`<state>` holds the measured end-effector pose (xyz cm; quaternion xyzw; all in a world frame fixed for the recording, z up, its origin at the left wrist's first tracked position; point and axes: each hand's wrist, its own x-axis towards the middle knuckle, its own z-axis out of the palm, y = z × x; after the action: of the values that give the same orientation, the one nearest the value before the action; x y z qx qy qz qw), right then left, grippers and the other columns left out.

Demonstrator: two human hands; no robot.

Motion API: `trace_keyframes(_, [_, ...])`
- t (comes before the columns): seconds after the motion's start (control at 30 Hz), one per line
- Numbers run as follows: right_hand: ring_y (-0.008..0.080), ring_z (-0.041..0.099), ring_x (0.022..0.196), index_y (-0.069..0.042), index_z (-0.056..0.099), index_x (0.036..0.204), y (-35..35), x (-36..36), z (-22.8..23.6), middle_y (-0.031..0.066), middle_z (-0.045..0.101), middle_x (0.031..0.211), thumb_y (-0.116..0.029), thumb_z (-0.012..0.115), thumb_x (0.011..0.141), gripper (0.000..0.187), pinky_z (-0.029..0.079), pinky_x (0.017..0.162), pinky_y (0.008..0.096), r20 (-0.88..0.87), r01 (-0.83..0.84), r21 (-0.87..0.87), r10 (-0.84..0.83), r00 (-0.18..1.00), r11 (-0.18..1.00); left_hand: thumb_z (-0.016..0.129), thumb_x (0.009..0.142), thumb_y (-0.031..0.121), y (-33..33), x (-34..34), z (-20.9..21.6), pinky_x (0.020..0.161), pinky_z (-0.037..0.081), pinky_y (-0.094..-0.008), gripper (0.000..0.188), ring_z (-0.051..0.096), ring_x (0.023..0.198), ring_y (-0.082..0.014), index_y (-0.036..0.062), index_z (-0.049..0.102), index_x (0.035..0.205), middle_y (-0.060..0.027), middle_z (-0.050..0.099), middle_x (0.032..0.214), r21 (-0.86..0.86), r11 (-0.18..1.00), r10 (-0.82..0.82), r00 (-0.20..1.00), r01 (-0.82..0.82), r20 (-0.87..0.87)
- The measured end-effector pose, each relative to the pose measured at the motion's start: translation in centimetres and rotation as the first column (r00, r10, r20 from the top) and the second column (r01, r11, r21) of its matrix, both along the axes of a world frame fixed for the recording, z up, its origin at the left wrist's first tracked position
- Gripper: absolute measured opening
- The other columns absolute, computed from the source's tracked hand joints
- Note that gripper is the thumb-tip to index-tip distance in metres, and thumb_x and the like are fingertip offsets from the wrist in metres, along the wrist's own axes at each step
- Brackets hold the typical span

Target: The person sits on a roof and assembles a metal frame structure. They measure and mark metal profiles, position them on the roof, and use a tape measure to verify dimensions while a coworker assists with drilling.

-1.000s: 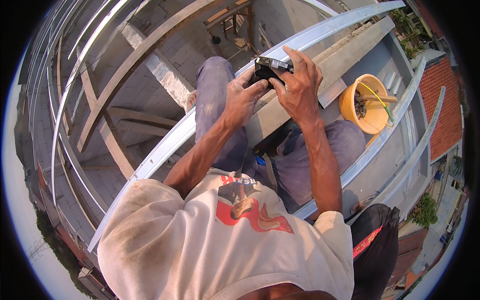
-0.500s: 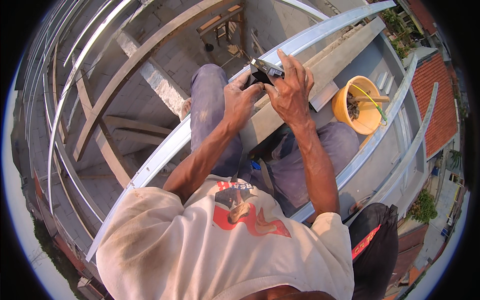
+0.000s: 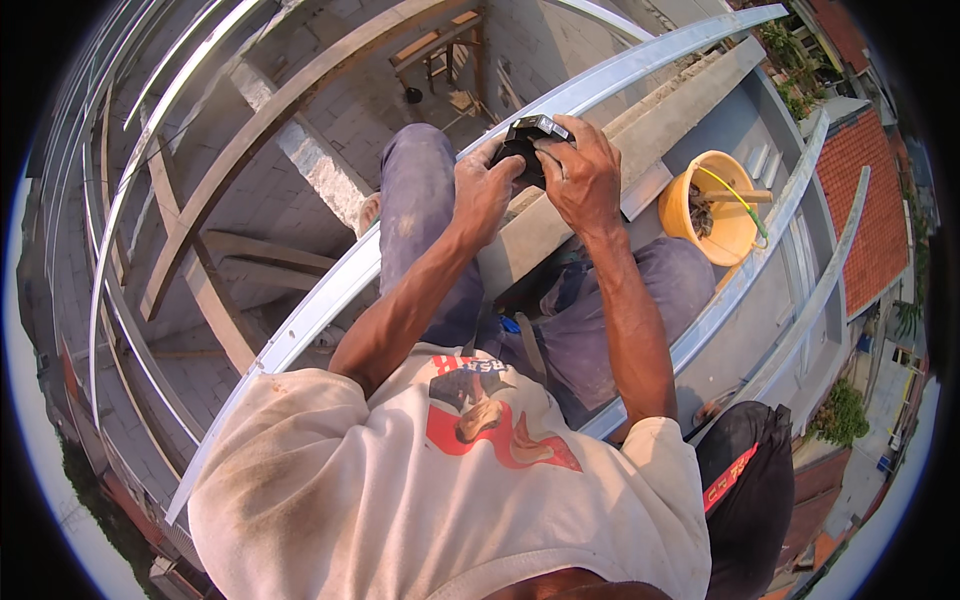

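Note:
Both hands hold a small black boxy object point(image 3: 524, 140) with a pale strip along its upper edge, up above my lap. My left hand point(image 3: 483, 192) grips its near left side, thumb pressed on the face. My right hand point(image 3: 584, 176) has its fingers curled over the right side, with the thumb against the front. What the object is exactly, I cannot make out. Beneath it runs a grey concrete ledge point(image 3: 535, 245), beside a long silver metal beam point(image 3: 325, 305).
To the right stands a yellow bucket point(image 3: 705, 225) with a wooden handle and pieces inside. More metal strips and wooden beams point(image 3: 225, 310) cross on the left, above a deep drop to a block-walled room. Red tiled roofs point(image 3: 872, 215) lie far right, well below.
The black object has been tilted in my hands, so its dark face shows more. My right fingers, raised and spread before, have come down and curled around it.

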<state>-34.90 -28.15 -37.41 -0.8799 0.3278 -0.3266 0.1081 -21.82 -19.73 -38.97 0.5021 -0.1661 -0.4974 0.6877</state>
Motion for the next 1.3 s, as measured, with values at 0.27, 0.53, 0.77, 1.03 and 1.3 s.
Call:
trace_keyframes(0.27, [0.0299,0.071,0.109,-0.010,0.079,0.099,-0.9,-0.3,1.1,0.0115,0.072,0.117,0.009,0.070,0.081,0.027,0.059,0.090,0.0397,0.334,-0.310,0.155,0.245,0.910,0.938,0.056,0.103,-0.003,0.0,1.4,-1.9,0.099,0.062,-0.0401,0.038,0.072,0.108,-0.0232,-0.0041,0.054,0.141,-0.0156,0.066,0.128,-0.143,0.988,-0.100,0.953,0.060,-0.286])
trace_keyframes(0.53, [0.0188,0.074,0.098,-0.005,0.079,0.108,-0.8,-1.3,2.2,0.0095,0.078,0.103,0.008,0.063,0.092,0.026,0.057,0.088,0.0310,0.382,-0.198,0.409,0.030,0.924,0.891,0.059,0.104,0.000,0.3,0.8,-4.3,0.104,0.061,-0.0459,0.040,0.071,0.113,-0.0254,-0.0049,0.052,0.143,-0.0162,0.066,0.127,-0.128,0.974,-0.215,0.941,0.187,-0.262])
trace_keyframes(0.77, [0.0154,0.073,0.088,-0.006,0.077,0.111,-1.8,-1.8,2.2,0.0082,0.079,0.100,0.000,0.066,0.096,0.020,0.057,0.079,0.0318,0.361,-0.137,0.432,-0.032,0.932,0.892,0.063,0.102,0.000,0.2,-0.4,-2.5,0.100,0.062,-0.0480,0.055,0.068,0.117,-0.0247,-0.0018,0.041,0.152,-0.0150,0.062,0.130,-0.141,0.967,-0.248,0.913,0.213,-0.323])
trace_keyframes(1.03, [0.0129,0.071,0.086,-0.004,0.076,0.112,-1.9,-1.3,2.0,0.0060,0.077,0.099,-0.003,0.067,0.097,0.017,0.057,0.078,0.0300,0.417,-0.149,0.513,-0.094,0.904,0.845,0.075,0.100,0.018,-0.6,-1.6,-2.6,0.095,0.055,-0.0451,0.049,0.068,0.110,-0.0189,0.0039,0.051,0.141,-0.0065,0.067,0.122,-0.182,0.968,-0.229,0.910,0.175,-0.346])
trace_keyframes(1.3, [0.0081,0.067,0.086,-0.002,0.074,0.119,-2.7,-2.4,0.7,0.0043,0.073,0.104,-0.005,0.070,0.098,0.021,0.057,0.077,0.0226,0.597,-0.434,0.793,-0.409,0.690,0.427,0.069,0.105,0.027,-0.8,-1.7,-1.9,0.085,0.056,-0.0363,0.040,0.068,0.101,-0.0152,0.0041,0.053,0.134,-0.0062,0.069,0.114,-0.258,0.949,-0.263,0.911,0.184,-0.317])
